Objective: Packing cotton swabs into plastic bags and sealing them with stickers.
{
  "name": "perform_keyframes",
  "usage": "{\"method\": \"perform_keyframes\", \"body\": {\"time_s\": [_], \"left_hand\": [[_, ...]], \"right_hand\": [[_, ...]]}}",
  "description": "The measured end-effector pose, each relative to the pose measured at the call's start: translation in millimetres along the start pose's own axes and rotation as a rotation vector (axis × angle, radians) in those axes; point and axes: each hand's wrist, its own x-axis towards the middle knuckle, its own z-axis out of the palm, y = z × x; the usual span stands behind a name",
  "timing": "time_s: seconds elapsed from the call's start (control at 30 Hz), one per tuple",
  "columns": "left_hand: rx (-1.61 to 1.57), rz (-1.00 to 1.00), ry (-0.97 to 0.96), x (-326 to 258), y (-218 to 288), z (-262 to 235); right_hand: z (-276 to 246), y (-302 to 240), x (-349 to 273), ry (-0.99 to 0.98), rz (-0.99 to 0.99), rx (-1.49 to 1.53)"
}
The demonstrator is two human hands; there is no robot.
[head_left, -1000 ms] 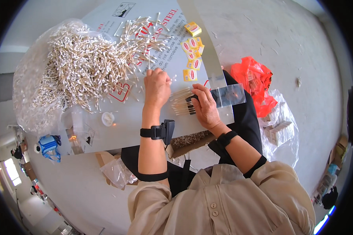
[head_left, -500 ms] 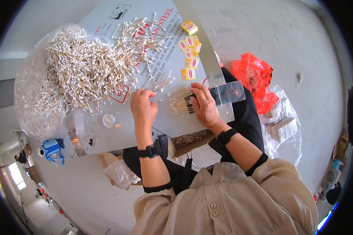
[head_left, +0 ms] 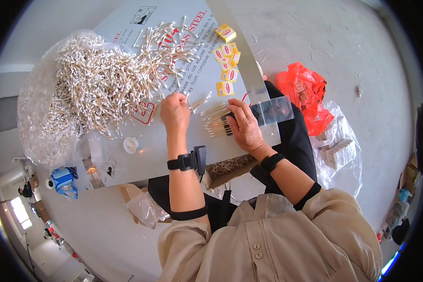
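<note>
apparently i was gathering swabs (head_left: 201, 101): left hand (head_left: 175, 115) curled, right hand (head_left: 246, 129) half-curled over a fanned row (head_left: 215, 128) by the bench's (head_left: 141, 167) near-right corner, both grips unclear. the next move seemingly needed a fine pinch.

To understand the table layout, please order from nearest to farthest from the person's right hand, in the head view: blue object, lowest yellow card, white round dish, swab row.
1. Swab row: immediately left of the right hand.
2. Lowest yellow card: above and slightly left.
3. White round dish: left, on the table.
4. Blue object: far left, near the table's edge.
</note>
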Motion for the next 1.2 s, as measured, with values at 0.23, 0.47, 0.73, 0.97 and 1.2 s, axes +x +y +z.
{"method": "perform_keyframes", "body": {"time_s": [0.23, 0.47, 0.73, 0.97, 1.2], "left_hand": [[0.034, 0.467, 0.145, -19.9, 13.9, 26.7], [-0.009, 0.490, 0.054, -22.8, 9.0, 22.6], [0.266, 0.588, 0.194, -44.2, 8.7, 34.4], [0.399, 0.456, 0.044, -64.8, 7.9, 48.7], [0.489, 0.382, 0.158, -46.1, 15.9, 56.9]], "right_hand": [[0.0, 2.6, -0.1, 0.021, 0.015, 0.000], [-0.3, 0.4, 0.3, 0.020, 0.003, -0.009], [0.3, 3.7, -1.2, 0.026, 0.009, -0.013], [-1.3, 1.1, 1.1, 0.054, -0.024, 0.006], [0.0, 2.3, 0.1, 0.049, -0.007, -0.004]]}}
